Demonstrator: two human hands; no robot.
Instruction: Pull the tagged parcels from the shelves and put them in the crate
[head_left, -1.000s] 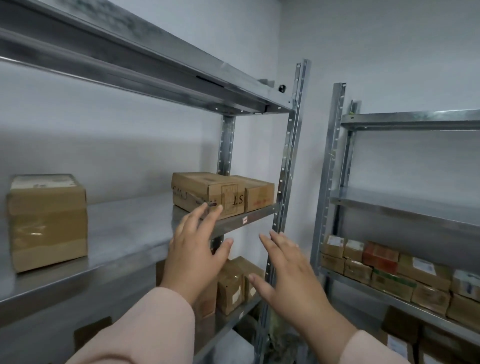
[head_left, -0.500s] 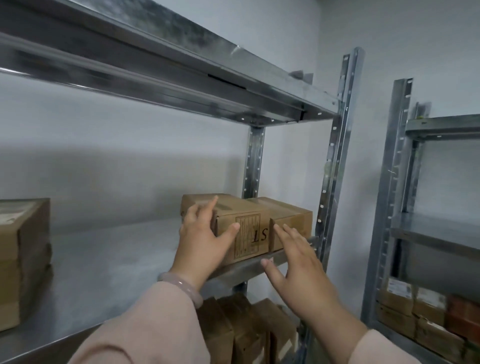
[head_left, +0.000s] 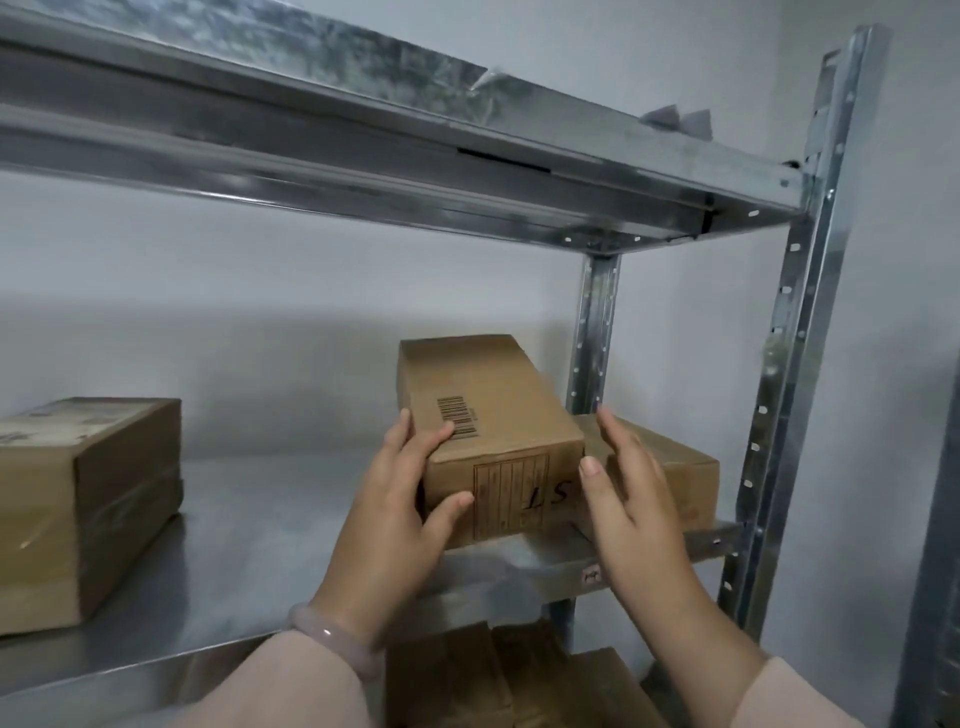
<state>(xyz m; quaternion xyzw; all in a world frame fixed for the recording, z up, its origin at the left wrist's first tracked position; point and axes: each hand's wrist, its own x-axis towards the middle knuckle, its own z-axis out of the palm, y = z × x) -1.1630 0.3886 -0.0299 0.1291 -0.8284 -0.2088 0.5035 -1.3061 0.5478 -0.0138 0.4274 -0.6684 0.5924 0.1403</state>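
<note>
A long brown cardboard parcel (head_left: 493, 415) with a barcode on top and handwriting on its front end sits on the metal shelf (head_left: 249, 540). My left hand (head_left: 400, 499) grips its front left corner, fingers over the top and thumb on the front face. My right hand (head_left: 634, 499) lies against the parcel's right side with straight fingers. A second brown parcel (head_left: 685, 467) lies just to the right, partly hidden behind my right hand. No crate is in view.
A larger taped carton (head_left: 88, 499) stands at the shelf's left end. A small tag (head_left: 591, 574) is stuck on the shelf's front edge. Several cartons (head_left: 493, 675) fill the shelf below. A steel shelf (head_left: 363, 135) hangs overhead, with uprights (head_left: 795, 364) at the right.
I have moved closer to the shelf. My left hand has closed around the parcel's front corner and my right hand has risen from the shelf edge to the parcel's right side.
</note>
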